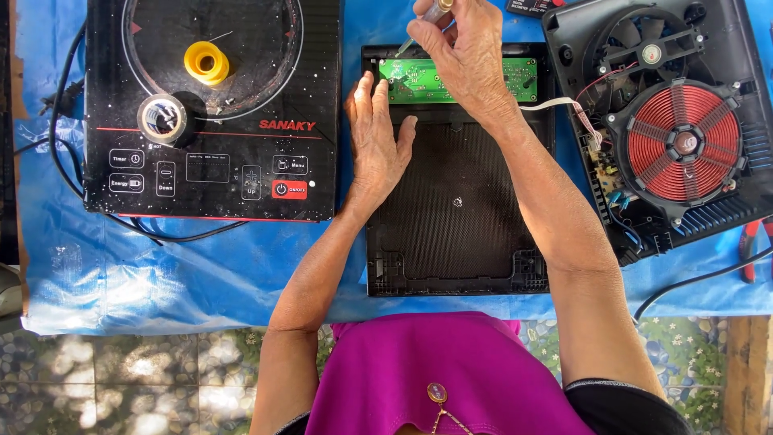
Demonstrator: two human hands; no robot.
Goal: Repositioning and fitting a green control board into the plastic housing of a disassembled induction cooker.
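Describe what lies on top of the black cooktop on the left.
On the cooktop sit a yellow spool and a tape roll. The glass beneath them is hidden.

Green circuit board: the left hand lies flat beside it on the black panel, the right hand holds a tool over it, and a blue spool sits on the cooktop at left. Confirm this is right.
One detail is wrong: the spool on the cooktop is yellow, not blue, as the head view shows. The rest stands: the left hand lies flat on the black panel beside the green circuit board, and the right hand holds a tool over it.
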